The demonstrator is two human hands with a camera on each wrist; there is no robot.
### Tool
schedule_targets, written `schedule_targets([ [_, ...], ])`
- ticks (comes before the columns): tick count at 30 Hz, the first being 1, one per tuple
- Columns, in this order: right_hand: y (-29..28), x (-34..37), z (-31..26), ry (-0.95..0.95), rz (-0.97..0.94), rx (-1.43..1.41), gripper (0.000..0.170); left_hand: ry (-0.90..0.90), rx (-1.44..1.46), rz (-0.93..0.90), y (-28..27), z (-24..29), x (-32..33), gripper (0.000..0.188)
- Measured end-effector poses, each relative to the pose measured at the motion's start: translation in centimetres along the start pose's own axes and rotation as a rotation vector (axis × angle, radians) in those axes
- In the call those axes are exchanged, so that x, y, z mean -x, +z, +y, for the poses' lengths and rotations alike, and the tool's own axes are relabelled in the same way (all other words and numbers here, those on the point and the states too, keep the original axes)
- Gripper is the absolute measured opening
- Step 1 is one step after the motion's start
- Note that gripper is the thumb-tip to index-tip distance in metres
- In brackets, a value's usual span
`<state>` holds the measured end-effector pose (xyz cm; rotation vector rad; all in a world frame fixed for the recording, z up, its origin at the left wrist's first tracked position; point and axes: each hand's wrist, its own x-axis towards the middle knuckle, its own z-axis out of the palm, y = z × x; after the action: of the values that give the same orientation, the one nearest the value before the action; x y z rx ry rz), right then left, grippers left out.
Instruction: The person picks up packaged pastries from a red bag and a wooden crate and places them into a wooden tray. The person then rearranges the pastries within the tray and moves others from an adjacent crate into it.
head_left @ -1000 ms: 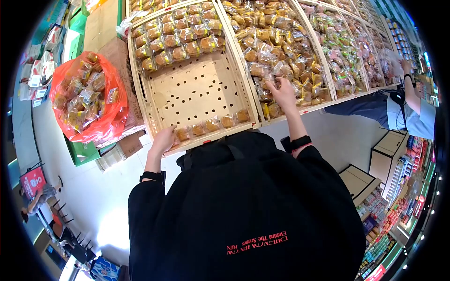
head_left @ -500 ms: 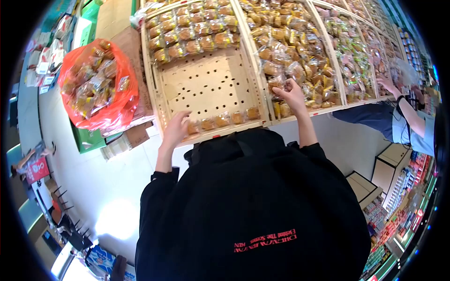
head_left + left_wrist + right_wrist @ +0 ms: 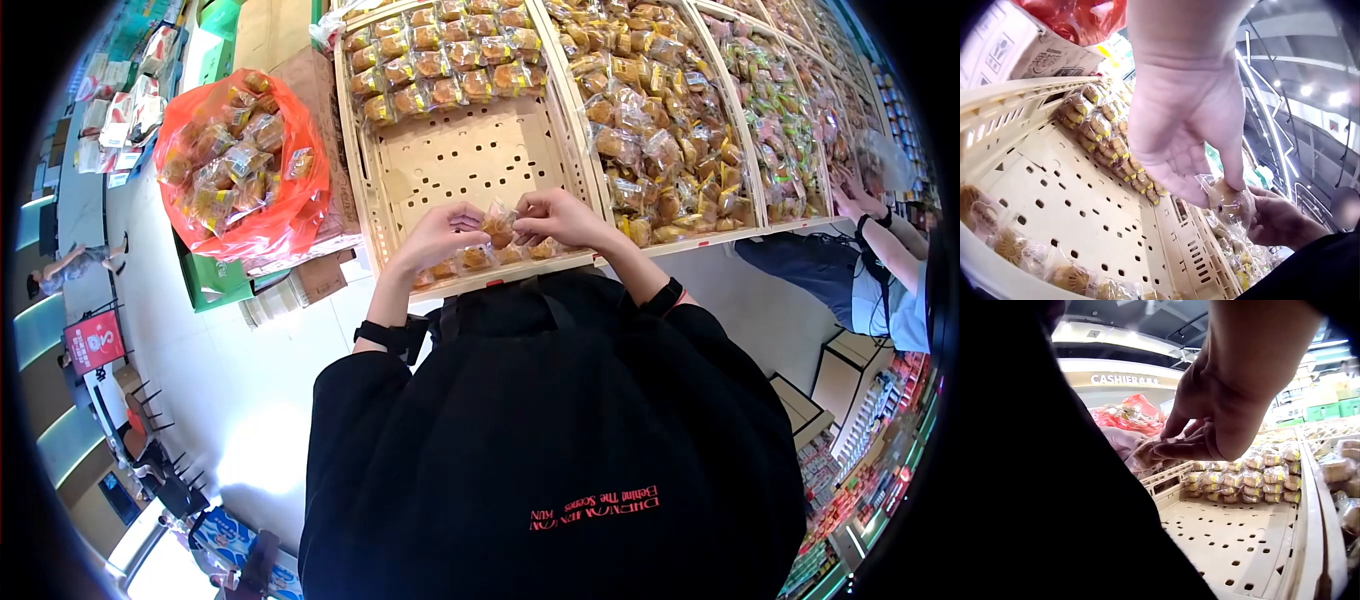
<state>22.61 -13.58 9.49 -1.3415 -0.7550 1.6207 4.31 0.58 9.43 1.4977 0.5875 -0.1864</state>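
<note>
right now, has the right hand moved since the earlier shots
Yes: the right hand has moved left across the divider, its fingers now over the perforated tray.

"CASHIER" on sign (image 3: 1125, 380); apparently "Behind The Scenes" on shirt (image 3: 560, 420)

A small golden-brown cake in a clear, crinkled plastic wrapper (image 3: 497, 226) is held up between the left grip (image 3: 445, 238) and the right grip (image 3: 560, 218), above the near side of a cream plastic crate with a perforated base (image 3: 430, 180). Its wrapper is closed around it — creased and shiny, catching the light. Below, a single row of round golden-brown wrapped cakes (image 3: 1072, 279) lies along the crate's near wall, their tops ridged. Wrapped cakes with yellow-marked film (image 3: 450, 60) stand packed in several rows — stacked in layers — at the crate's far end.
</note>
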Motion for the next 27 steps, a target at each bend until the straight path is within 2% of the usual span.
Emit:
schedule_targets([
  [2, -0.2, 0.1, 0.3, 0.029, 0.023, 0.24, 0.015, 0.01, 0.019, -0.002, 0.4, -0.8, 0.0, 0.028],
  [3, -0.3, 0.2, 0.2, 0.029, 0.024, 0.24, 0.015, 0.005, -0.023, 0.005, 0.6, -1.2, 0.0, 0.028],
  [5, -0.6, 0.4, 0.1, -0.095, 0.166, 0.904, 0.02, 0.0, -0.067, 0.014, 0.5, -2.0, -0.1, 0.027],
  [6, -1.2, 0.6, 0.6, -0.096, 0.165, 0.903, 0.02, -0.03, -0.171, 0.03, 0.1, -2.5, -0.2, 0.029],
  [8, -3.2, 1.1, 1.9, -0.053, 0.35, 0.627, 0.024, -0.061, -0.274, 0.051, -0.8, -4.1, -0.1, 0.032],
  [9, -3.6, 2.0, 1.5, -0.092, 0.399, 0.551, 0.024, -0.118, -0.377, 0.022, -1.5, -5.3, -0.1, 0.031],
  [11, -4.9, 3.3, 1.3, -0.076, 0.423, 0.48, 0.025, -0.174, -0.482, -0.009, -2.5, -7.5, 0.1, 0.031],
  [13, -6.2, 4.5, 1.6, -0.058, 0.45, 0.408, 0.025, -0.305, -0.59, -0.054, -3.0, -8.4, 0.5, 0.028],
  [17, -8.6, 6.3, 2.8, -0.02, 0.551, 0.307, 0.025, -0.256, -0.68, -0.05, -2.9, -8.4, 1.0, 0.027],
  [19, -9.0, 7.1, 2.0, -0.003, 0.623, 0.229, 0.023, -0.289, -0.843, -0.119, -2.9, -7.2, 0.9, 0.027],
  [22, -11.3, 8.0, 2.5, -0.091, 0.787, 0.247, 0.02, -0.294, -0.997, -0.154, -2.4, -7.0, 0.2, 0.028],
  [23, -12.4, 8.3, 2.9, -0.117, 0.859, 0.276, 0.02, -0.187, -1.084, -0.12, -2.3, -7.1, 0.4, 0.03],
  [24, -13.5, 8.5, 3.1, -0.142, 0.931, 0.304, 0.021, -0.173, -1.081, -0.122, -2.1, -7.1, 0.6, 0.03],
  [26, -15.2, 8.8, 2.6, -0.155, 1.01, 0.347, 0.024, 0.066, -0.965, 0.082, -1.6, -7.0, 1.1, 0.037],
  [27, -16.1, 8.5, 2.8, -0.214, 1.101, 0.471, 0.026, 0.102, -0.943, 0.051, -1.6, -7.8, 1.1, 0.043],
])
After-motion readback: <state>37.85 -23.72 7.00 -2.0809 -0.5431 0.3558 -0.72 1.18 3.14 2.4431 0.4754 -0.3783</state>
